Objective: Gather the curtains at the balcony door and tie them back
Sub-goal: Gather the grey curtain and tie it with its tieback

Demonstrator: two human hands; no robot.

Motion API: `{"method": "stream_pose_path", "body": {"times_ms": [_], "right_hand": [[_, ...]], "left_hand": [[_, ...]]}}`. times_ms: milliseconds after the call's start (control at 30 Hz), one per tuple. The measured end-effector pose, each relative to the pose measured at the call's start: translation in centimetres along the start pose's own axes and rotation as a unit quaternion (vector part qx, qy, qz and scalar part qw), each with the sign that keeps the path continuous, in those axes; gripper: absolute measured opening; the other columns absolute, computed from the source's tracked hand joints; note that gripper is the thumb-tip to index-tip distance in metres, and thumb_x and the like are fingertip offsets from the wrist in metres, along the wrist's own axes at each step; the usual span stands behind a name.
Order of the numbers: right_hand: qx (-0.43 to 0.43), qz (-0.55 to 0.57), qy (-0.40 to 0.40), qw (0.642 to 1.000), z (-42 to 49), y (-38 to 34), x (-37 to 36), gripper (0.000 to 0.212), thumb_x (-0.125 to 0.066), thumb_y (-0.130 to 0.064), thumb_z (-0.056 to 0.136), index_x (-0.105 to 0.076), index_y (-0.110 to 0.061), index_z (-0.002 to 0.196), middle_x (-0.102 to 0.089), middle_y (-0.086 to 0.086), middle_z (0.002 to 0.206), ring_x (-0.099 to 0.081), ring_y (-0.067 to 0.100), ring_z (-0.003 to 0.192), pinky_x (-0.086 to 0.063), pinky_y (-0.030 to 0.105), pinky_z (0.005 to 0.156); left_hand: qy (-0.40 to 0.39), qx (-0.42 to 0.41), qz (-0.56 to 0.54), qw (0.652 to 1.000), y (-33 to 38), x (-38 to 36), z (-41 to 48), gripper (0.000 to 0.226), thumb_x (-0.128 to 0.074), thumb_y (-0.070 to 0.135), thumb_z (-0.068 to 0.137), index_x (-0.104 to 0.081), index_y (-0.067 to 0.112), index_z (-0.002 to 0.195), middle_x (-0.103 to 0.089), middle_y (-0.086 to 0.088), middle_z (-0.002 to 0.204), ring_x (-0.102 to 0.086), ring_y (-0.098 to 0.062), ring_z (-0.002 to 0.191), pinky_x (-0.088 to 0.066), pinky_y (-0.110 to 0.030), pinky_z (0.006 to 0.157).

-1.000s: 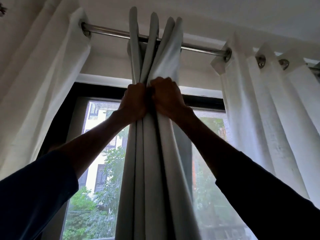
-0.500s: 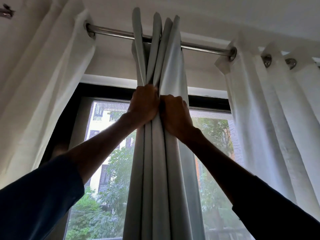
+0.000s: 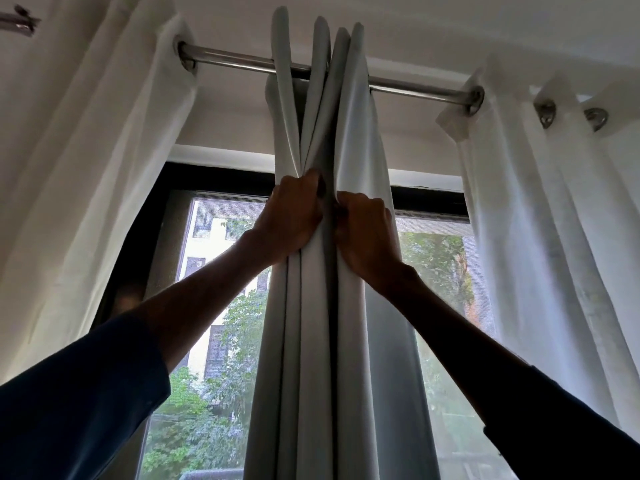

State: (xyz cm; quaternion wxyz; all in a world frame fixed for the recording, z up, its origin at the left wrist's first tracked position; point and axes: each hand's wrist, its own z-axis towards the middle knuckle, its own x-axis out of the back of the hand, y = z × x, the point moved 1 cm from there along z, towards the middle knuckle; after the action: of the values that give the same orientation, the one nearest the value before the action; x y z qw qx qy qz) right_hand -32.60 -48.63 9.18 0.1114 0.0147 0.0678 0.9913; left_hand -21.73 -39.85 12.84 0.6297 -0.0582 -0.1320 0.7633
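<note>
A pale grey curtain hangs bunched into several narrow folds from the middle of a metal rod. My left hand grips the left folds high up, fingers curled into the cloth. My right hand grips the right folds just beside it and slightly lower. The two hands almost touch across the bundle. No tie-back is visible.
White sheer curtains hang on both sides, one at the left and one at the right. Behind the grey bundle is a dark-framed window showing buildings and trees. The ceiling is close above the rod.
The view has shifted so the grey bundle sits a little further right. My right hand has dropped slightly below my left, and both still squeeze the folds together.
</note>
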Motion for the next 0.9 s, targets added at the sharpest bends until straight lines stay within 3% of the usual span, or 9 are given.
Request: {"method": "stream_pose_path", "body": {"times_ms": [67,167,367,500,567,600,667,767,900], "right_hand": [[-0.001,0.006,0.001,1.0,0.0,0.0,-0.1,0.013,-0.05,-0.004,0.089,-0.057,-0.01,0.08,-0.069,0.016,0.085,-0.064,0.041,0.081,-0.044,0.037,0.061],[0.017,0.015,-0.014,1.0,-0.2,0.1,-0.3,0.015,-0.05,-0.001,0.086,-0.057,-0.011,0.078,-0.069,0.015,0.081,-0.064,0.04,0.076,-0.047,0.038,0.06],[0.051,0.048,-0.061,0.996,-1.1,-0.1,-0.6,0.023,-0.052,0.0,0.091,-0.061,-0.001,0.07,-0.066,0.015,0.067,-0.063,0.03,0.059,-0.05,0.041,0.06],[-0.014,0.151,-0.038,0.988,-1.5,1.5,-0.2,0.035,-0.054,-0.01,0.097,-0.064,-0.015,0.064,-0.055,-0.011,0.051,-0.052,0.006,0.05,-0.033,0.027,0.055],[-0.097,0.162,0.0,0.982,-1.6,3.0,-0.1,0.019,-0.059,-0.02,0.098,-0.076,-0.013,0.097,-0.075,-0.011,0.093,-0.068,0.003,0.083,-0.045,0.02,0.074],[-0.134,0.137,0.016,0.981,-1.4,4.0,-0.1,0.023,-0.062,-0.022,0.097,-0.072,-0.01,0.112,-0.072,0.0,0.119,-0.066,0.013,0.108,-0.042,0.021,0.089],[-0.191,0.108,0.004,0.976,-1.2,5.8,-0.1,0.042,-0.065,-0.028,0.095,-0.058,-0.007,0.132,-0.059,0.009,0.138,-0.053,0.023,0.129,-0.035,0.022,0.098],[-0.229,0.138,-0.061,0.962,-1.0,6.9,-0.7,0.051,-0.063,-0.033,0.097,-0.051,-0.01,0.141,-0.06,0.009,0.139,-0.054,0.023,0.131,-0.042,0.032,0.107],[-0.181,0.158,-0.126,0.962,-1.0,5.3,-3.2,0.042,-0.048,-0.038,0.103,-0.053,-0.018,0.14,-0.064,0.008,0.134,-0.061,0.019,0.113,-0.048,0.029,0.087]], "left_hand": [[-0.032,0.029,-0.021,0.999,0.3,-0.1,0.1,0.026,-0.047,0.007,0.083,-0.064,0.005,0.102,-0.068,-0.02,0.099,-0.065,-0.041,0.093,-0.052,-0.043,0.08],[-0.053,0.128,-0.045,0.989,1.1,-0.2,1.0,0.018,-0.045,0.009,0.089,-0.056,0.001,0.077,-0.066,-0.026,0.091,-0.065,-0.042,0.088,-0.045,-0.033,0.066],[0.018,0.224,-0.112,0.968,2.7,-0.8,1.7,0.053,-0.055,0.046,0.091,-0.04,0.01,0.054,-0.049,-0.011,0.059,-0.058,-0.035,0.072,-0.033,-0.028,0.063],[0.026,0.22,-0.044,0.974,1.8,-1.2,1.7,0.028,-0.069,0.026,0.082,-0.055,0.002,0.077,-0.063,-0.027,0.098,-0.061,-0.04,0.094,-0.033,-0.029,0.066],[0.026,0.203,-0.031,0.978,1.3,-1.1,1.6,0.023,-0.068,0.02,0.082,-0.052,0.006,0.076,-0.062,-0.025,0.093,-0.061,-0.04,0.095,-0.03,-0.027,0.064],[0.026,0.192,-0.027,0.981,1.2,-1.1,1.5,0.026,-0.068,0.019,0.082,-0.046,0.008,0.072,-0.059,-0.021,0.084,-0.061,-0.039,0.093,-0.026,-0.023,0.062],[0.029,0.167,-0.024,0.985,1.3,-0.9,1.3,0.029,-0.068,0.016,0.083,-0.044,0.007,0.068,-0.051,-0.009,0.074,-0.06,-0.038,0.09,-0.023,-0.019,0.061],[0.025,0.144,-0.018,0.989,1.6,-0.5,1.2,0.017,-0.066,0.014,0.084,-0.059,-0.002,0.088,-0.056,-0.015,0.088,-0.058,-0.038,0.095,-0.026,-0.023,0.069],[0.005,0.117,-0.009,0.993,1.6,0.4,1.2,0.017,-0.066,0.014,0.086,-0.057,-0.001,0.083,-0.058,-0.021,0.095,-0.057,-0.037,0.097,-0.029,-0.026,0.071]]}}
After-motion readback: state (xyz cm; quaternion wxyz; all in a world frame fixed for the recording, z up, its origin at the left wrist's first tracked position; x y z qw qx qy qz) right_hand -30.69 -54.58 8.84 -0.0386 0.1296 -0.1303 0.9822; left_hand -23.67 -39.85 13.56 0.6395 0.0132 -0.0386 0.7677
